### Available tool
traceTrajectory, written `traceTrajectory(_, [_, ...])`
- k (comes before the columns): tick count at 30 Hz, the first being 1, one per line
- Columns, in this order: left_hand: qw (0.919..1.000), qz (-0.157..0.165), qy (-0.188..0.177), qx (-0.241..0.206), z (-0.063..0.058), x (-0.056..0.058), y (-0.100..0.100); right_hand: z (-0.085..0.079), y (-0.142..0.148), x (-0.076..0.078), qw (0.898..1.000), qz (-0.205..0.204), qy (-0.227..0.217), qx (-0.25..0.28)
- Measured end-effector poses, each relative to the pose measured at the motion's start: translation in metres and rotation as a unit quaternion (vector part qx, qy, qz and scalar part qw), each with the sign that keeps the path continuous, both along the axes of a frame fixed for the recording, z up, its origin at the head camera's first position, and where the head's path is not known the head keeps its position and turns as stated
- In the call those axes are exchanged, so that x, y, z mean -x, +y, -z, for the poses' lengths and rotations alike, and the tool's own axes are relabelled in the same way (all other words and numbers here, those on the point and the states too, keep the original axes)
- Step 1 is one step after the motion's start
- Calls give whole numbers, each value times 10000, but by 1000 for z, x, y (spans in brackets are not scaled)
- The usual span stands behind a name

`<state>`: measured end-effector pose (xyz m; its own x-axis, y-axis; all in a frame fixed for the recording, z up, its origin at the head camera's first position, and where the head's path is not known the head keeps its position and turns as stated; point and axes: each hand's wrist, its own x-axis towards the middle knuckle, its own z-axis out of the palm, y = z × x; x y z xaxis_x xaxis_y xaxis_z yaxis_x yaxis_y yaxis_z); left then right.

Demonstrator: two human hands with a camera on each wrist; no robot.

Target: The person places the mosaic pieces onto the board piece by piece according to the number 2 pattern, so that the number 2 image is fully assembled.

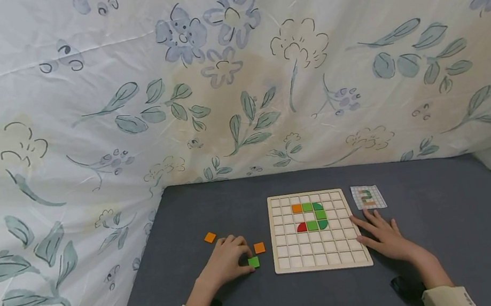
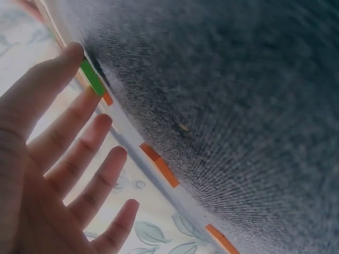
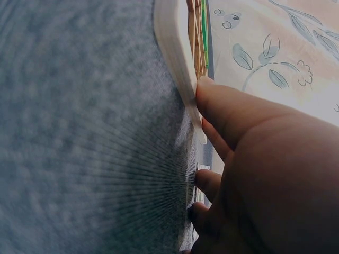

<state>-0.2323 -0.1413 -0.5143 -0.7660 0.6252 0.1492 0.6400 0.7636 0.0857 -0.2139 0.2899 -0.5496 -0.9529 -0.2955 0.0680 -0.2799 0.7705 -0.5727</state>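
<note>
My left hand (image 1: 226, 259) pinches a green square tile (image 1: 254, 262) between thumb and index finger, close over the table. In the left wrist view the green tile (image 2: 92, 78) stands between the two fingertips, and the other fingers are spread. An orange square tile (image 1: 259, 248) lies just beyond it, and another orange tile (image 1: 210, 237) is past the knuckles. My right hand (image 1: 388, 237) rests with extended fingers at the right edge of a wooden grid board (image 1: 293, 264). On the board, orange, green and red pieces form a curved shape.
A small printed card (image 1: 368, 197) with a coloured grid pattern lies right of the board, near the right fingertips. Several orange tiles (image 2: 160, 165) show beyond the left fingers. The dark table (image 1: 460, 214) meets a flowered cloth (image 1: 231, 68) at the back and sides.
</note>
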Motion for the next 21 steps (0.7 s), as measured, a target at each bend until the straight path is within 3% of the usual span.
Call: traceTrajectory(21, [9996,277,76,-19,-12,4,25,-2,0,1,10000,2,-65,8])
